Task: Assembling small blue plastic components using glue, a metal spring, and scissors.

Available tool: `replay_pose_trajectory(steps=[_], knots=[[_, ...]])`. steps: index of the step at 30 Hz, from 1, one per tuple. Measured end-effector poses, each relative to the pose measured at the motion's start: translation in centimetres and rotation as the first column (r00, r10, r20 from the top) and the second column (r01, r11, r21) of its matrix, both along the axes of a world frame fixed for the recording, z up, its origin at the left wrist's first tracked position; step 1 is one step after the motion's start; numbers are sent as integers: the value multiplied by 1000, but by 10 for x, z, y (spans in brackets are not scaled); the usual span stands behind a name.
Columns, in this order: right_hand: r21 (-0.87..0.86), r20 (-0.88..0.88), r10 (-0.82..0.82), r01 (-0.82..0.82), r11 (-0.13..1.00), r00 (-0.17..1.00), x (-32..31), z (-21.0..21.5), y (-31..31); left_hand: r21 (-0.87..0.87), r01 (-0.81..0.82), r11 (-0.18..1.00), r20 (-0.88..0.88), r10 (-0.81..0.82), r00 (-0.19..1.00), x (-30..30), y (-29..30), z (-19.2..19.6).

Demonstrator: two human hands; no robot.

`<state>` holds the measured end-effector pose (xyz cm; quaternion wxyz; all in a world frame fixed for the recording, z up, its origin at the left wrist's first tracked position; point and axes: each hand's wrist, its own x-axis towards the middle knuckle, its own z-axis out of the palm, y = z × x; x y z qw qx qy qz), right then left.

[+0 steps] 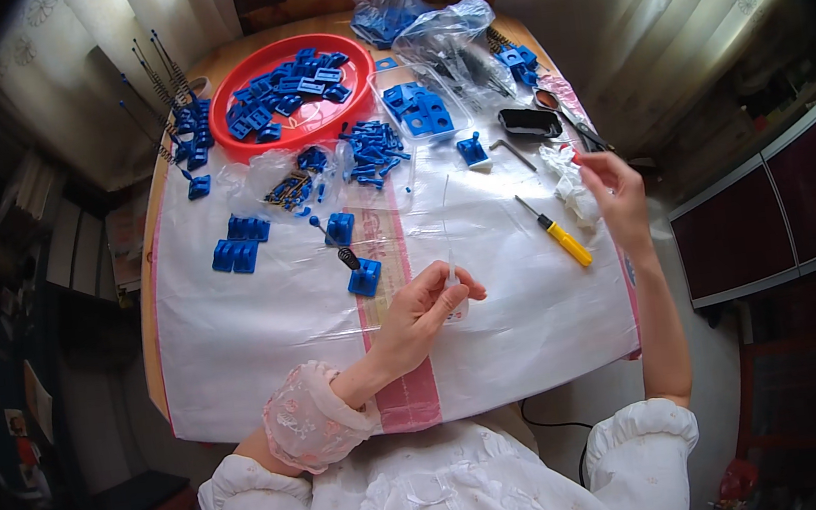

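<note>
Pinching a thin white rod (pixel 449 240) between its fingertips, my left hand (pixel 422 312) sits over the middle of the white sheet (pixel 266 332) that covers the table, fingers closed on the rod's lower end while the rod stands nearly upright above it. Just left of that hand, on the pink stripe of the sheet, lies a small blue bracket (pixel 365 278) with a black spring (pixel 348 258) beside it. My right hand (pixel 614 193) is raised at the right edge of the sheet, fingers loosely curled with the tips close together; I cannot tell whether they grip anything. Near it lie a crumpled clear bag (pixel 566 187) and, a little nearer the middle, a yellow-handled screwdriver (pixel 554 232). At the far side stands a red round tray (pixel 298 126) full of blue plastic parts, with more blue brackets (pixel 239 246) scattered on the left of the sheet and a black dish (pixel 529 122) on the far right.
</note>
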<state>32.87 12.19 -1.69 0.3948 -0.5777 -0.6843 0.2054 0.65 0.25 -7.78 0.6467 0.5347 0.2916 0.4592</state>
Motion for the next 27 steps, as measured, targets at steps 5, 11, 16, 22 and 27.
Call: replay_pose_trajectory(steps=[5, 11, 16, 22, 27], knots=[[-384, -558, 248, -511, 769, 792, -80, -26, -106, -19, -35, 999, 63, 36, 997, 4, -6, 20], [-246, -934, -322, -932, 268, 154, -103, -27, -137, 215, -6, 977, -26, 12, 1000, 3, -15, 43], [-220, -754, -651, -900, 377, -88, -121, -30, -161, 329, 59, 942, -224, 17, 975, 4, -25, 41], [-56, -562, -695, -818, 573, -448, -139, -44, -172, 57, 95, 994, -130, -87, 988, 7, -29, 49], [-86, -442, -692, -741, 666, -571, -153, -32, -169, 218, 10, 976, -157, 25, 987, 4, -24, 50]])
